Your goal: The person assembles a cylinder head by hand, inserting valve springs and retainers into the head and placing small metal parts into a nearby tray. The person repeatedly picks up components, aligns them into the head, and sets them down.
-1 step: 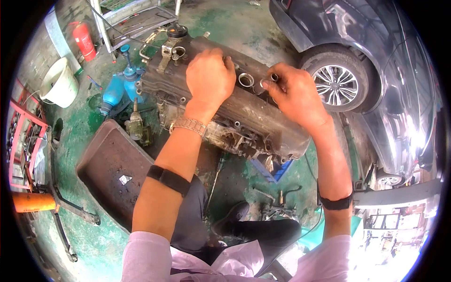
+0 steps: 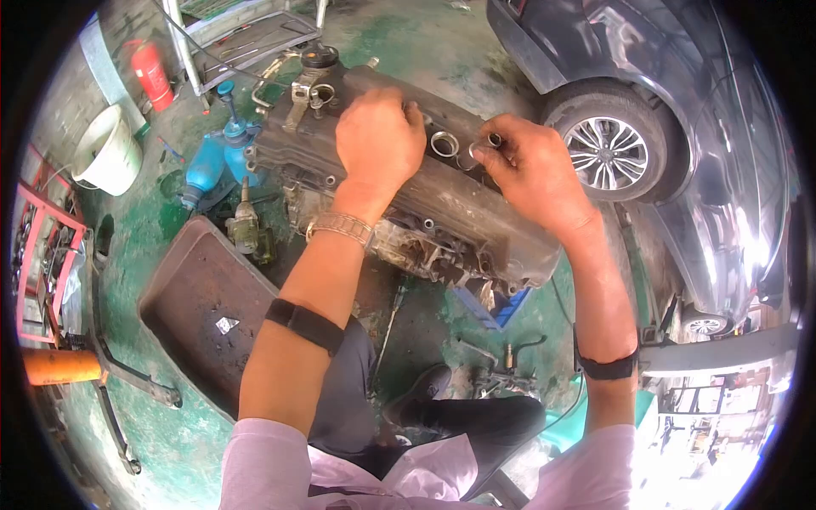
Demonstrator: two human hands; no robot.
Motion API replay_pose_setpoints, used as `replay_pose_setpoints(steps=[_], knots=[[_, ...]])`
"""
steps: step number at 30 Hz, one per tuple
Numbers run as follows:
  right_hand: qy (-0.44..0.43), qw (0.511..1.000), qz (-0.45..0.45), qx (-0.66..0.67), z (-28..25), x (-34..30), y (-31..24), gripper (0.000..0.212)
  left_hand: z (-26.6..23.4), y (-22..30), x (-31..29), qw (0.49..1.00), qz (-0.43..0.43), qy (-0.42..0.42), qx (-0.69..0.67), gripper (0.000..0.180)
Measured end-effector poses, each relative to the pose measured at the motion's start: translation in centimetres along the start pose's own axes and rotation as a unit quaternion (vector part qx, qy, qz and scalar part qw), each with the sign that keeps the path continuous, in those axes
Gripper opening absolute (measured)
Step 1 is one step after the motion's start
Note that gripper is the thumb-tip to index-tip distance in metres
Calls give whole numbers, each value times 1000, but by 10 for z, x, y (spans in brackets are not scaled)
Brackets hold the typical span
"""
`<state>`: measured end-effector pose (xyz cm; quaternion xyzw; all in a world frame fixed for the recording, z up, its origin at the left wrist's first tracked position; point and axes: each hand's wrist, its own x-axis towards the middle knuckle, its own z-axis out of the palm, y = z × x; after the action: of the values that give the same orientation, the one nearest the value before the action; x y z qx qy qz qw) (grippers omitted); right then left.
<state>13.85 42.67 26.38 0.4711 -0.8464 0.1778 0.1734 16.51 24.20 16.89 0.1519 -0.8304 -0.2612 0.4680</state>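
The engine cylinder head point(image 2: 408, 195) was set on the green floor point(image 2: 170, 442), next to a dark tray point(image 2: 204, 306). The left hand point(image 2: 378, 140) was laid on its top, fingers curled over the far edge. A small metal ring point(image 2: 470, 155) was pinched by the right hand point(image 2: 531, 174) beside a round bore point(image 2: 444, 143). A car wheel point(image 2: 608, 144) was seen nearby.

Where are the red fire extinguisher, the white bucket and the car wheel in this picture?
red fire extinguisher point(image 2: 152, 75), head view, on the middle of its red body.
white bucket point(image 2: 115, 157), head view, on its outer side wall.
car wheel point(image 2: 605, 146), head view, on the hub of the silver spoked rim.
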Motion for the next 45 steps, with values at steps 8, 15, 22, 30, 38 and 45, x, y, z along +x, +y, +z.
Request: replay_pose_setpoints(steps=[8,15,22,30,38,45], knots=[[100,987,126,-16,-10,3,3,32,-3,0,3,998,-26,-42,41,28],[311,889,268,201,-60,-60,60,30,-4,0,4,998,-9,-33,59,29],[322,793,484,183,-20,-216,122,27,0,-9,6,996,-14,-43,81,30],[167,761,621,87,85,-325,186,35,1,-29,20,993,41,-78,78,36],[46,753,656,19,148,-351,237,38,-5,-47,25,992,71,-95,54,34],[101,650,752,47,223,-413,263,38,-16,-67,40,990,-44,-130,-33,34]])
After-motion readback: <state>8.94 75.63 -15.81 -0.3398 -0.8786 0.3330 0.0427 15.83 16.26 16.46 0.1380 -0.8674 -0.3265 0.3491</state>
